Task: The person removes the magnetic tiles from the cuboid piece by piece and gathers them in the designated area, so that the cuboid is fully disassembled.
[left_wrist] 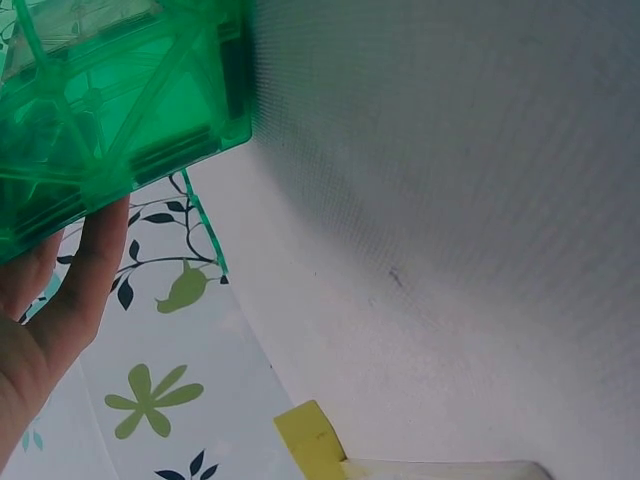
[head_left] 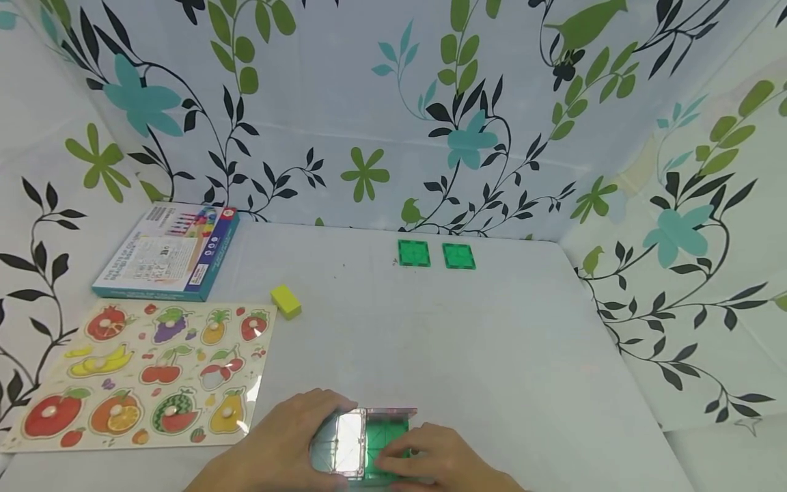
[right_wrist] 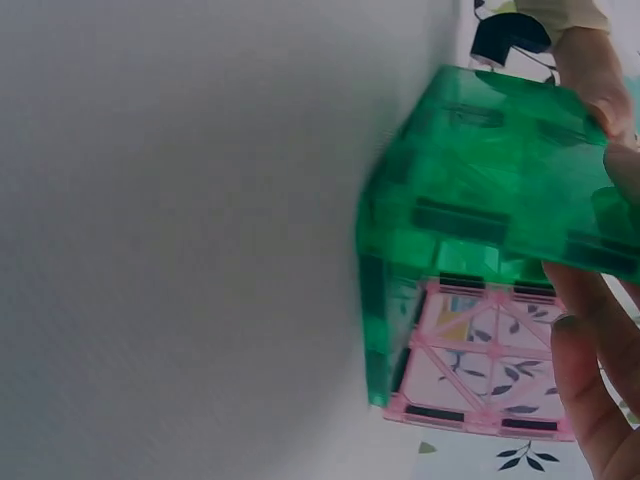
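Note:
Translucent magnetic tiles form a small box at the front edge of the table, between my hands. My left hand grips the box's left side, thumb near and fingers at the far side. In the left wrist view, the left hand's fingers lie against a green wall of the box. My right hand pinches a green magnetic tile at the box's right side, thumb on one face and fingers behind. A pink tile shows as another wall in the right wrist view.
Two green tiles lie apart at the back of the table. A yellow block sits beside the fruit puzzle board on the left. Behind the board lies a flat box. Leaf-patterned cloth hangs around the table.

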Action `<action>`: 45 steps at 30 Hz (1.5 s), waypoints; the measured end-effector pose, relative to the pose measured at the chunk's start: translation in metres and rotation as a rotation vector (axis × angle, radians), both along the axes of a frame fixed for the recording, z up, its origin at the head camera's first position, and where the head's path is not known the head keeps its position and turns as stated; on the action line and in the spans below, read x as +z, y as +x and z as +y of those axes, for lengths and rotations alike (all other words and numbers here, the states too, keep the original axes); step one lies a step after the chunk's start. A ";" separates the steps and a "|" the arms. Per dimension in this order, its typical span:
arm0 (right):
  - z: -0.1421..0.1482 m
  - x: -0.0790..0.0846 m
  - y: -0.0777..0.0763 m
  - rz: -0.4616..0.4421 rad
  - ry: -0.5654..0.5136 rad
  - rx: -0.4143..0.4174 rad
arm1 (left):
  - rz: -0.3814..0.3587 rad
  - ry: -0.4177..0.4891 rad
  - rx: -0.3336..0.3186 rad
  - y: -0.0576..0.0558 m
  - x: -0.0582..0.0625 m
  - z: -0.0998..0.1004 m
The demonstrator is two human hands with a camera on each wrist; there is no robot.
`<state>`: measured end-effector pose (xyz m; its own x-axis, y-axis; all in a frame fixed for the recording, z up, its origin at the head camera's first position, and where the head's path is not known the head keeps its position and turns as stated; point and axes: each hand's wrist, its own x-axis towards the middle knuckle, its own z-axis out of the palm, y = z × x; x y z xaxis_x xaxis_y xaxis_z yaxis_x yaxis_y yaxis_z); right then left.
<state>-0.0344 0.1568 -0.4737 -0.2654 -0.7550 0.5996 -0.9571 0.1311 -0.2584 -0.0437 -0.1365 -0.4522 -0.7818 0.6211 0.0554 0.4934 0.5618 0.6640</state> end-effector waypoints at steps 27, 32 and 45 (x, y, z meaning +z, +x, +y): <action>0.001 -0.008 0.001 -0.033 -0.074 0.041 | -0.008 0.017 -0.005 -0.001 -0.001 0.000; 0.012 0.004 -0.003 -0.153 -0.161 0.077 | 0.005 -0.007 0.000 0.000 0.000 0.000; 0.101 0.025 -0.044 -0.435 -0.193 -0.350 | 0.009 -0.018 0.009 0.001 -0.002 -0.001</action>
